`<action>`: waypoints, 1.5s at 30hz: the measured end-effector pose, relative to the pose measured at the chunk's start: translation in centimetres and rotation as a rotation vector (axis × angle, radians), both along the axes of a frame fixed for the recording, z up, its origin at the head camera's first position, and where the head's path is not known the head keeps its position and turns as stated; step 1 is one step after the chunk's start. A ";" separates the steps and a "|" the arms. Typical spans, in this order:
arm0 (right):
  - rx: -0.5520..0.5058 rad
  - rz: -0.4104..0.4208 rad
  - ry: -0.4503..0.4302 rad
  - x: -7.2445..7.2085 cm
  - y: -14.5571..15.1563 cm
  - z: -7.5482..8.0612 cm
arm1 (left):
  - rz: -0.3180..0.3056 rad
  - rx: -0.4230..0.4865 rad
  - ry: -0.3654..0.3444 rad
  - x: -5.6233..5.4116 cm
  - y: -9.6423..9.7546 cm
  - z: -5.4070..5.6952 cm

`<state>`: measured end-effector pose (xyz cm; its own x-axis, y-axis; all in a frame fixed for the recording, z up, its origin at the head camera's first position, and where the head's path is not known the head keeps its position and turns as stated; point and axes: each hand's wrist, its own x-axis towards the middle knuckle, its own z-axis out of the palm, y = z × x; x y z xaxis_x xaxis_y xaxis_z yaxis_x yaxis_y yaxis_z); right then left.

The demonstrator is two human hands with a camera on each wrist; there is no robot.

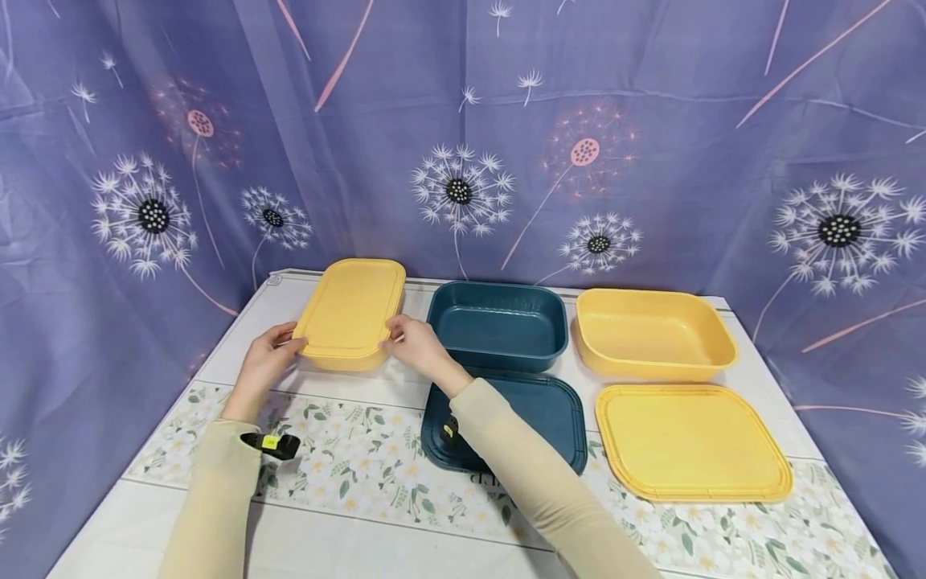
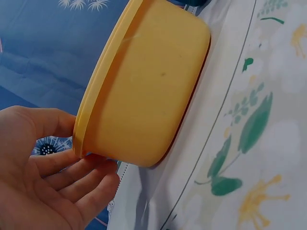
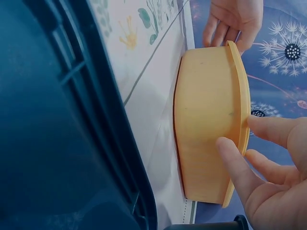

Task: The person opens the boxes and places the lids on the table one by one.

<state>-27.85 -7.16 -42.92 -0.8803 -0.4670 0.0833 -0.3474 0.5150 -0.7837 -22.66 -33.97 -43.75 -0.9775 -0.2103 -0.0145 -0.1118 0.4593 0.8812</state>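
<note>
At the left of the table, a yellow lid lies on a small yellow box and covers it. My left hand pinches the lid's near left corner. In the left wrist view its thumb and fingers meet at the rim. At the right edge of the lid, my right hand takes the rim between thumb and fingers. The right wrist view shows one finger just below the rim, beside the box wall. What the box holds is hidden.
An uncovered dark blue box stands right of the covered one, with its blue lid flat in front, partly under my right forearm. Further right are an open yellow box and a larger yellow lid. A patterned curtain closes off the back.
</note>
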 end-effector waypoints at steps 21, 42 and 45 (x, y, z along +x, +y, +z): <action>0.051 0.075 0.010 0.4 -0.1 -0.2 | -0.024 0.159 -0.073 1.5 -0.1 0.3; 0.107 0.095 0.013 1.6 0.1 -0.3 | -0.211 0.220 -0.183 1.9 -0.9 -0.1; 0.098 0.092 0.018 1.5 -0.1 -0.2 | -0.213 0.223 -0.174 1.9 -0.8 0.1</action>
